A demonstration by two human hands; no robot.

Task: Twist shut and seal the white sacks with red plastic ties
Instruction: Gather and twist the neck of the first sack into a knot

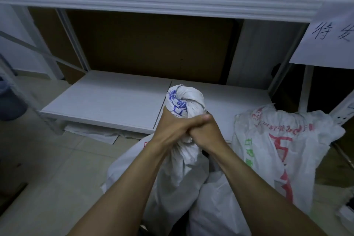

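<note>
A white woven sack point(178, 174) with blue print stands on the floor in front of me. Its mouth is gathered and twisted into a bunch point(186, 101) that sticks up above my hands. My left hand point(172, 126) wraps around the twisted neck from the left. My right hand point(206, 130) grips the same neck from the right, fingers interlocked against the left hand. A second white sack point(277, 151) with red and green print stands to the right, its top loosely gathered. No red tie shows.
A white shelf unit point(107, 99) stands just beyond the sacks, its low board at hand height and an upper board point(153, 0) carrying boxes. A paper sign point(329, 36) hangs at the right. A grey bin point(9, 99) sits at the far left on the tiled floor.
</note>
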